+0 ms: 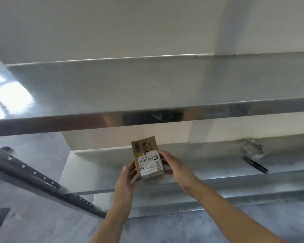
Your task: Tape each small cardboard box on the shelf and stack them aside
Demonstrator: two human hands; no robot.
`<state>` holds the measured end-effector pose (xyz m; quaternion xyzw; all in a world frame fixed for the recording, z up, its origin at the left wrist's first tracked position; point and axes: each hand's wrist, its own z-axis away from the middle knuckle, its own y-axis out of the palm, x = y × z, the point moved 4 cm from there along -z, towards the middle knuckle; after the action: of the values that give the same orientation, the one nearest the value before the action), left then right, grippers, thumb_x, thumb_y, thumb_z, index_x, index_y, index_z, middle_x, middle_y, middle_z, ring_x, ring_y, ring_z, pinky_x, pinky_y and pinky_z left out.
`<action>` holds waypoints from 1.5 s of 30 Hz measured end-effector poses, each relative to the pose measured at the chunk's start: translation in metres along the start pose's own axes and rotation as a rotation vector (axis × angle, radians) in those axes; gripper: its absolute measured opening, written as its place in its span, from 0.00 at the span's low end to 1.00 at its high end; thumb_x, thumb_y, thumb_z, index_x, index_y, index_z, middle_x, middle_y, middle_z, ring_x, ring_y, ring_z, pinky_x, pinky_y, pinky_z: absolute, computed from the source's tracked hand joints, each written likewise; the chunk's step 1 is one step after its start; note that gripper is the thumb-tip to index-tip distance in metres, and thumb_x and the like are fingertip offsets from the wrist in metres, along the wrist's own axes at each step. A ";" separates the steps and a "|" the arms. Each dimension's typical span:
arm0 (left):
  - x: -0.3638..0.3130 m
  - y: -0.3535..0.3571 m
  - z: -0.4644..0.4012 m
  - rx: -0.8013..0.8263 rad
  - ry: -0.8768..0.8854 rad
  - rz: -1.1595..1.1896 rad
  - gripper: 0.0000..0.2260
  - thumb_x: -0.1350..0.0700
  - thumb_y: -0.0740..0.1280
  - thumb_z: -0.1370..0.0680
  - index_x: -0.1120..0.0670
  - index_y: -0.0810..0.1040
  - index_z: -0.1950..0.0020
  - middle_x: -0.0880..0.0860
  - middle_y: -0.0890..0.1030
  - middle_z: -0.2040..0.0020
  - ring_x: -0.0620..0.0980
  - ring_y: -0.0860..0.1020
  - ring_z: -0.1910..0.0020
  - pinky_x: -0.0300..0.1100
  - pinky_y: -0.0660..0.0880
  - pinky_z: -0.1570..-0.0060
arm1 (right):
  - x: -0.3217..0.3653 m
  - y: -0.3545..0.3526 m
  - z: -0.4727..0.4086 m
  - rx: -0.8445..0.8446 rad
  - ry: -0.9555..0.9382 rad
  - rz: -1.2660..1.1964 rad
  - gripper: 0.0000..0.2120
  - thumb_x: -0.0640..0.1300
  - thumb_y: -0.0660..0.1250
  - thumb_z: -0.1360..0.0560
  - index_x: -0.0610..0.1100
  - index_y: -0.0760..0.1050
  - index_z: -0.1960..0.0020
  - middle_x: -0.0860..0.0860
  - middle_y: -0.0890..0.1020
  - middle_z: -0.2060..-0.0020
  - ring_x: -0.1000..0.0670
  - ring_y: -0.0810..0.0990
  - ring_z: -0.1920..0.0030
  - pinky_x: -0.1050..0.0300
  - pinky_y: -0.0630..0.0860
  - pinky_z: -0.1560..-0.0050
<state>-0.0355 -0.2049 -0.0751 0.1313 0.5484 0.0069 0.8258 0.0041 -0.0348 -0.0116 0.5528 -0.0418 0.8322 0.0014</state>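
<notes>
A small cardboard box (146,158) with a white shipping label on its near face is held above the middle metal shelf (209,165). My left hand (128,178) grips its left side and lower corner. My right hand (172,165) grips its right side, fingers curled round the edge. The box is tilted slightly, with its top leaning away. A roll of clear tape (254,149) stands on the same shelf, far to the right, against the back lip.
A dark pen-like tool (254,163) lies on the shelf just below the tape roll. An upper steel shelf (112,88) spans the view above. A perforated dark upright (33,174) runs diagonally at left. Grey floor lies below.
</notes>
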 end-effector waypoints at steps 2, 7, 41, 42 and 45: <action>0.002 0.043 0.002 0.035 0.013 -0.031 0.21 0.47 0.48 0.14 0.51 0.77 0.32 0.48 0.84 0.40 0.46 0.81 0.40 0.45 0.75 0.46 | -0.002 -0.041 0.017 -0.036 -0.006 -0.027 0.19 0.61 0.46 0.18 0.63 0.74 0.40 0.65 0.83 0.47 0.68 0.79 0.46 0.69 0.73 0.44; 0.014 0.149 0.014 0.103 0.056 -0.103 0.20 0.40 0.58 0.19 0.48 0.77 0.33 0.45 0.84 0.40 0.44 0.80 0.39 0.45 0.75 0.42 | -0.023 -0.148 0.042 -0.092 -0.047 -0.042 0.18 0.62 0.47 0.19 0.66 0.75 0.41 0.67 0.83 0.47 0.63 0.78 0.40 0.59 0.73 0.37; 0.020 0.261 0.054 0.051 0.079 -0.137 0.18 0.39 0.55 0.20 0.41 0.81 0.41 0.45 0.85 0.50 0.44 0.83 0.49 0.35 0.75 0.54 | -0.037 -0.243 0.070 -0.058 -0.196 0.004 0.29 0.77 0.51 0.27 0.73 0.62 0.28 0.60 0.74 0.30 0.53 0.73 0.30 0.42 0.73 0.30; 0.019 0.264 0.056 0.038 0.097 -0.127 0.19 0.38 0.55 0.22 0.41 0.81 0.40 0.45 0.86 0.50 0.44 0.83 0.49 0.35 0.77 0.54 | -0.040 -0.245 0.069 -0.045 -0.199 0.020 0.29 0.77 0.51 0.27 0.70 0.64 0.28 0.59 0.77 0.32 0.54 0.75 0.32 0.43 0.75 0.32; 0.020 0.274 0.060 -0.009 0.173 -0.091 0.20 0.41 0.53 0.20 0.39 0.72 0.30 0.41 0.83 0.40 0.41 0.80 0.40 0.41 0.77 0.43 | -0.049 -0.258 0.065 -0.020 -0.170 0.065 0.26 0.76 0.49 0.26 0.71 0.71 0.34 0.59 0.82 0.39 0.56 0.79 0.37 0.47 0.77 0.35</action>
<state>0.0629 0.0505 -0.0097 0.1017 0.6230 -0.0167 0.7754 0.0954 0.2203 -0.0137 0.6197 -0.0678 0.7815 -0.0236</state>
